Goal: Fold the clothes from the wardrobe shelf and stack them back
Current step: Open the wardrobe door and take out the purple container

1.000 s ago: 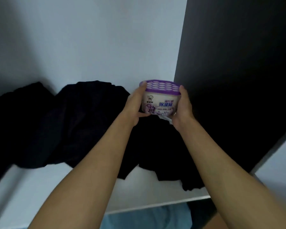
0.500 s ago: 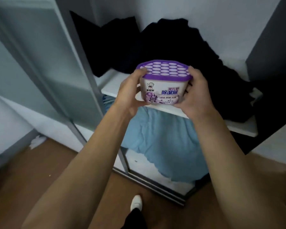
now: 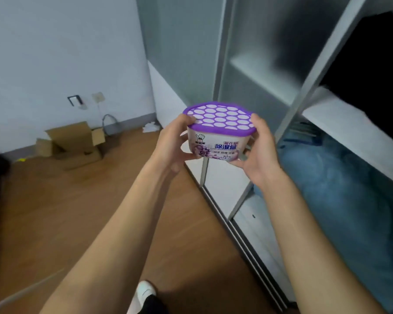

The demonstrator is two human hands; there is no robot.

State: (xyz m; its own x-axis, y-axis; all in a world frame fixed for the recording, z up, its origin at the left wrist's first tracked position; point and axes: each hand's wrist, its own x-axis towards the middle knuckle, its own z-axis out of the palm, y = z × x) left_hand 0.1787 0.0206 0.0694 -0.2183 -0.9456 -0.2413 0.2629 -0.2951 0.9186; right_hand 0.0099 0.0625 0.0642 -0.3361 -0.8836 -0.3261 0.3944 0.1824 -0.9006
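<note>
Left hand (image 3: 171,146): fingers curled round the near-left wall of the tub (image 3: 216,145), thumb up on the rim of its purple lid (image 3: 218,117)
Right hand (image 3: 261,156): fingers wrapped under and round the right wall, thumb on the lid's edge; both hands share the load
Tub: white moisture-absorber container, upright and roughly level, carried in the air in front of the sliding door (image 3: 247,64), apart from every surface
Clothes (image 3: 372,69): dark unfolded heap on the wardrobe shelf (image 3: 349,130) at upper right, untouched by either hand
Below the shelf: blue fabric (image 3: 349,211)
Step in hand (judged): clearing the tub out of the way so that the heap can be lifted off and folded
Technique (advised): keep the lid level, since such a tub may hold liquid; set it on a flat spot of the wooden floor (image 3: 89,211), away from the cardboard box (image 3: 75,143) and out of the walking path; let go only once its base sits flat
</note>
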